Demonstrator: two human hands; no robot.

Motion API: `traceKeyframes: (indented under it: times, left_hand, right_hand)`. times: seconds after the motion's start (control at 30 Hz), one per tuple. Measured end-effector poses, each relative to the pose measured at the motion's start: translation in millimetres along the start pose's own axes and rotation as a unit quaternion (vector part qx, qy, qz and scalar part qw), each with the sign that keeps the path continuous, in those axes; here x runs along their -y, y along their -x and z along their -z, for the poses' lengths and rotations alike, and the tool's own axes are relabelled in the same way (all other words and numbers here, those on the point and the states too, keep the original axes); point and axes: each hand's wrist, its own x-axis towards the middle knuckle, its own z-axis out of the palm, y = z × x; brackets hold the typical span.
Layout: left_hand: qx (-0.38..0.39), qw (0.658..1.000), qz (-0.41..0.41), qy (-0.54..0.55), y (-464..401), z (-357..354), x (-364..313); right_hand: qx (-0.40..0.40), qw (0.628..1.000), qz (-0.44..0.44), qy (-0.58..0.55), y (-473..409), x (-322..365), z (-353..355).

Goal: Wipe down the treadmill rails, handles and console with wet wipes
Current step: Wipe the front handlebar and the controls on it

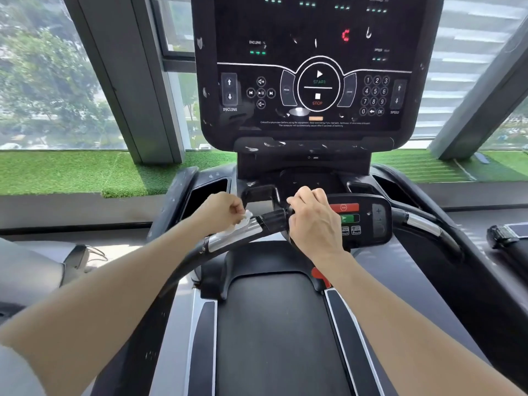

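Mid-wipe on the left front handle, much of the treadmill seemingly untouched.

Far left: left hand curled tight, pinching a crumpled wet wipe against the silver sensor section of the left handle. Centre: right hand wrapped around the black middle of the same bar, just beside the small control pad, apparently steadying. Above: console speckled with white smears and flecks, so probably either awaiting its wipe or needing another pass. Further right: right handle with nothing on it, no sign either way of cleaning. Side rails mostly out of view; judged less than halfway through.
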Motion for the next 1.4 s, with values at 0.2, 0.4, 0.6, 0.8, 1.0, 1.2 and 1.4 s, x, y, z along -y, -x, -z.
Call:
traceKeyframes:
  times: [0.2,0.4,0.6,0.8,1.0,1.2,1.4]
  left_hand:
    - [-0.154,0.980,-0.121,0.033,23.2,-32.9,-29.4]
    - [-0.204,0.971,-0.124,-0.004,56.0,-38.1,30.9]
    - [-0.253,0.963,-0.091,-0.006,58.2,-46.6,23.2]
    - [-0.278,0.944,-0.179,0.011,45.8,-62.4,-15.5]
    - [-0.290,0.945,-0.133,-0.075,75.2,-62.2,46.4]
    - [-0.310,0.940,-0.129,-0.060,61.4,-70.6,13.4]
    - [-0.301,0.940,-0.137,-0.086,67.1,-74.0,33.1]
  right_hand:
    - [0.004,1.000,0.007,-0.008,0.9,2.9,3.1]
    - [-0.003,0.996,0.085,0.017,8.2,14.4,-2.9]
    - [0.021,0.993,0.116,0.005,14.8,27.2,-12.3]
    - [0.013,0.992,0.122,-0.022,15.4,19.8,-9.4]
    - [0.014,0.995,0.095,-0.025,15.9,22.2,-13.6]
    - [-0.001,0.995,0.095,-0.010,15.6,25.8,-13.5]
    - [-0.008,0.994,0.107,-0.019,15.8,22.4,-14.5]
